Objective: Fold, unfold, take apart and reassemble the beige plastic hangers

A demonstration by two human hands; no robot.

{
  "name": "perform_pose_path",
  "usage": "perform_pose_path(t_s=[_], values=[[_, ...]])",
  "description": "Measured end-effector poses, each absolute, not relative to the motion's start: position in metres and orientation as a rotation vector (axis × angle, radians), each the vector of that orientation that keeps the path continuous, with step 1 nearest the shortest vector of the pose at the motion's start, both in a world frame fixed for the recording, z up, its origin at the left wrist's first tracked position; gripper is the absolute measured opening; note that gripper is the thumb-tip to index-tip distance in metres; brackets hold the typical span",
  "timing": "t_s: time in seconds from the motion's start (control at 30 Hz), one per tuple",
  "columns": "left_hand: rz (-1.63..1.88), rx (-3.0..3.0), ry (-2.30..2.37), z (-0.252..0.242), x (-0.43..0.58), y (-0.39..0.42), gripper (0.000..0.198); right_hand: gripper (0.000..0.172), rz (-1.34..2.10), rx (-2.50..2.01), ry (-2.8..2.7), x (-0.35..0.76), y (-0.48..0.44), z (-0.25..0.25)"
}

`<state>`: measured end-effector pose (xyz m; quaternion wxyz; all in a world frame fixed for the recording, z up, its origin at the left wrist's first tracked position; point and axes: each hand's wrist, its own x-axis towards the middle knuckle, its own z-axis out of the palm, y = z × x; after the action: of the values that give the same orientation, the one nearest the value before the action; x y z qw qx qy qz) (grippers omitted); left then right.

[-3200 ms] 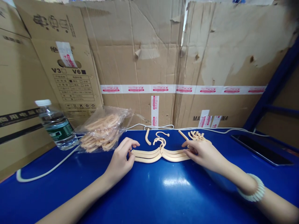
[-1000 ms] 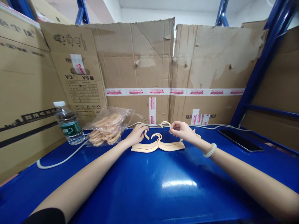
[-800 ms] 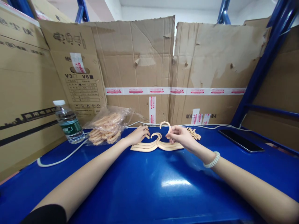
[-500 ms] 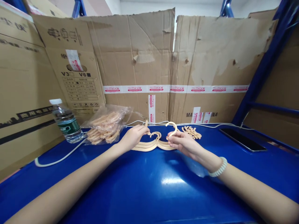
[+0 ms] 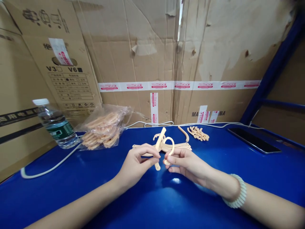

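Observation:
My left hand (image 5: pixel 135 163) pinches a beige, slightly curved hanger arm (image 5: pixel 161 137), held tilted with its lower end sticking out beneath the fingers. Close beside it, my right hand (image 5: pixel 192 163) grips a beige hanger hook (image 5: pixel 172 145) by its lower end, the curve pointing up. The two pieces are near each other, with a small gap between them. Behind both hands, stacked beige hangers (image 5: pixel 179 146) lie on the blue table, partly covered by the fingers and the held parts.
Farther back are a loose hanger arm (image 5: pixel 183 133) and a pile of small hooks (image 5: pixel 199 133). At left stand a water bottle (image 5: pixel 57 125) and a clear bag (image 5: pixel 105 127) of beige pieces. A phone (image 5: pixel 254 140) lies right. Cardboard (image 5: pixel 133 63) walls the back; a white cable (image 5: pixel 52 162) runs along the table.
Both hands have come nearer to me and closer together, in front of the stacked hangers. The hanger arm in the left hand and the hook in the right moved with them. The view tilted down.

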<state>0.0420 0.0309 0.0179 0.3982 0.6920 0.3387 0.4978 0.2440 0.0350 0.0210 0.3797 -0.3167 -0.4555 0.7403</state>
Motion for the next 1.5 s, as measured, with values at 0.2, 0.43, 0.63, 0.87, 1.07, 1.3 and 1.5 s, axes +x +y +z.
perform_pose_path(t_s=[0.2, 0.43, 0.63, 0.87, 1.07, 1.3, 1.5], values=[[1.303, 1.351, 0.8, 0.01, 0.048, 0.026, 0.067, 0.03, 1.893, -0.842, -1.177, 0.242, 0.031, 0.02], [1.319, 1.428, 0.895, 0.009, 0.049, 0.018, 0.021, 0.028, 1.94, -0.799, -1.211, 0.248, 0.034, 0.022], [1.32, 1.504, 0.861, 0.013, 0.051, 0.014, 0.021, 0.027, 1.928, -0.804, -1.202, 0.245, 0.033, 0.02], [1.286, 1.507, 0.822, 0.011, 0.053, 0.013, 0.025, 0.031, 1.826, -0.852, -1.222, 0.242, 0.033, 0.013], [1.281, 1.504, 0.865, 0.009, 0.055, 0.012, 0.025, 0.035, 1.657, -0.833, -1.364, 0.242, 0.035, 0.01], [1.262, 1.51, 0.931, 0.007, 0.059, 0.01, 0.024, 0.03, 1.442, -0.837, -1.511, 0.241, 0.036, 0.003], [1.253, 1.505, 0.958, 0.005, 0.061, 0.008, 0.02, 0.024, 1.38, -0.86, -1.536, 0.239, 0.034, 0.002]])
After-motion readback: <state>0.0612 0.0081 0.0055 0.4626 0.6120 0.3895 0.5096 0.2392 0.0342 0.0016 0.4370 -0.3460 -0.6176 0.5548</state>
